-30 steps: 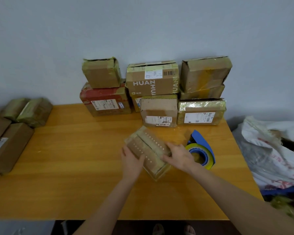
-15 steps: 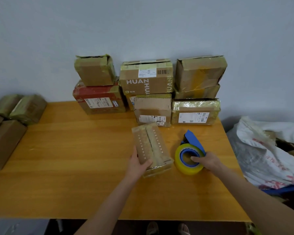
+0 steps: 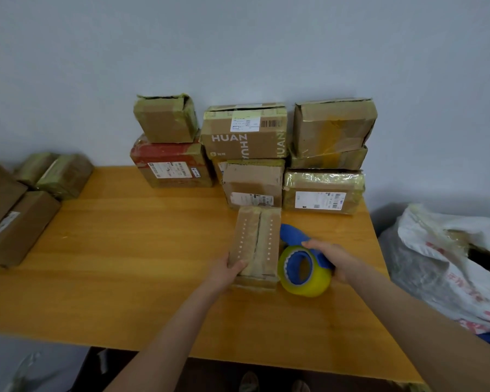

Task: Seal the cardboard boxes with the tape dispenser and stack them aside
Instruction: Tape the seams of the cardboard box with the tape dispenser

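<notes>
A small perforated cardboard box [image 3: 256,241] lies on the wooden table [image 3: 125,264], its top flaps meeting along a centre seam. My left hand [image 3: 227,271] grips its near left corner, thumb on top. Just right of the box, my right hand [image 3: 330,258] grips the blue tape dispenser [image 3: 296,239] with its yellowish tape roll [image 3: 304,273], lifted and tilted beside the box's near right corner.
Several taped boxes are stacked against the wall, among them a "HUAN" box [image 3: 244,134] and a red-topped box [image 3: 171,165]. More boxes [image 3: 17,219] lie at the table's left end. A white plastic sack [image 3: 447,261] sits beyond the right table edge.
The box was turned lengthwise, away from me. My right hand left the box, took hold of the tape dispenser and raised it next to the box. My left hand stayed on the box.
</notes>
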The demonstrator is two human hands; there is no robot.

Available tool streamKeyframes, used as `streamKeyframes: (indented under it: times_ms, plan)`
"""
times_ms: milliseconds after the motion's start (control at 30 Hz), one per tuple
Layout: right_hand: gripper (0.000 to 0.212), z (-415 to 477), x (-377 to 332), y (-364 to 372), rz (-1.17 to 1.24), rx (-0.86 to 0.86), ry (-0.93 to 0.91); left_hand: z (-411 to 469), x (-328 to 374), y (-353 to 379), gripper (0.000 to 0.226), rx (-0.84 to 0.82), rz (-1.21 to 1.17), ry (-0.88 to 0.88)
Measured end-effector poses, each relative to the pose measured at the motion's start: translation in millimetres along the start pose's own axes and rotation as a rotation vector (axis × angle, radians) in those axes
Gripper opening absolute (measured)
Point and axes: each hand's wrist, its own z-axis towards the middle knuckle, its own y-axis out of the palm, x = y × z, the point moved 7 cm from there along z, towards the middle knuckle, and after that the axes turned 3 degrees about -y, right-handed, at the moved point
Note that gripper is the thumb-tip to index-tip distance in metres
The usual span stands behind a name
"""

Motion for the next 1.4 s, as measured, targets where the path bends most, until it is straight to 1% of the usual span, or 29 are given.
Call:
streamKeyframes:
  times_ms: [100, 167, 233, 300, 367, 433, 467, 500, 533, 567, 600, 633, 667, 700, 733, 767, 800, 833, 933, 1033, 1067, 1167, 1200, 1333, 1400]
  plan:
    - [0.060, -7, -11, -11, -0.052, 0.009, -0.093, -2, -4, 3, 0.051, 0.091, -0.137, -0.038]
    - [0.055, -16, -24, -24, -0.105, 0.020, -0.179, -1, -1, 8, 0.044, 0.145, -0.173, -0.048]
    - [0.049, -26, -39, -38, -0.100, 0.013, -0.256, 1, 3, 15, 0.041, 0.165, -0.211, -0.067]
    - [0.046, -38, -54, -47, -0.065, -0.028, -0.302, 5, 6, 18, 0.041, 0.182, -0.212, -0.071]
    - [0.043, -52, -67, -52, -0.091, -0.042, -0.335, 11, 8, 18, 0.041, 0.189, -0.186, -0.063]
    - [0.043, -66, -78, -50, -0.145, -0.036, -0.366, 14, 9, 16, 0.044, 0.185, -0.114, -0.056]
    - [0.044, -72, -83, -48, -0.165, -0.041, -0.382, 14, 9, 13, 0.047, 0.181, -0.037, -0.062]
    - [0.044, -78, -87, -45, -0.181, -0.049, -0.394, 14, 9, 9, 0.051, 0.191, 0.089, -0.072]
    - [0.042, -83, -89, -42, -0.199, -0.059, -0.404, 14, 10, 2, 0.056, 0.232, 0.236, -0.064]
    - [0.042, -88, -91, -39, -0.224, -0.070, -0.414, 12, 14, -7, 0.060, 0.305, 0.327, -0.019]
    - [0.045, -92, -92, -35, -0.258, -0.083, -0.426, 7, 22, -14, 0.061, 0.368, 0.330, 0.075]
    - [0.050, -97, -93, -29, -0.301, -0.094, -0.436, 3, 34, -19, 0.059, 0.365, 0.229, 0.179]
    - [0.053, -101, -93, -24, -0.349, -0.103, -0.445, -1, 45, -22, 0.054, 0.291, 0.042, 0.252]
    - [0.055, -105, -93, -17, -0.396, -0.114, -0.453, -4, 55, -21, 0.047, 0.161, -0.164, 0.265]
    - [0.056, -108, -93, -9, -0.433, -0.131, -0.459, -7, 62, -18, 0.042, 0.033, -0.328, 0.227]
    - [0.058, -110, -92, -2, -0.458, -0.150, -0.461, -9, 68, -16, 0.041, -0.060, -0.415, 0.182]
    - [0.058, -112, -91, 4, -0.478, -0.166, -0.462, -11, 73, -14, 0.039, -0.119, -0.436, 0.157]
    - [0.058, -112, -90, 8, -0.500, -0.173, -0.464, -12, 76, -14, 0.035, -0.139, -0.418, 0.153]
    - [0.053, -112, -87, 15, -0.564, -0.175, -0.470, -9, 75, -17, 0.016, -0.077, -0.344, 0.187]
    - [0.060, -113, -85, 23, -0.639, -0.208, -0.479, -10, 71, -19, 0.021, 0.010, -0.331, 0.197]
    - [0.062, -112, -86, 26, -0.719, -0.201, -0.507, -10, 69, -18, 0.024, 0.039, -0.309, 0.198]
    - [0.062, -110, -93, 34, -1.094, -0.092, -0.664, -14, 63, -18, 0.028, 0.108, -0.247, 0.177]
    - [0.061, -110, -94, 35, -1.154, -0.069, -0.709, -15, 60, -19, 0.026, 0.122, -0.247, 0.168]
    - [0.059, -110, -92, 35, -1.183, -0.125, -0.766, -24, 47, -18, 0.022, 0.140, -0.267, 0.151]
    - [0.058, -108, -88, 28, -1.175, -0.144, -0.765, -27, 33, -30, 0.024, 0.193, -0.287, 0.126]
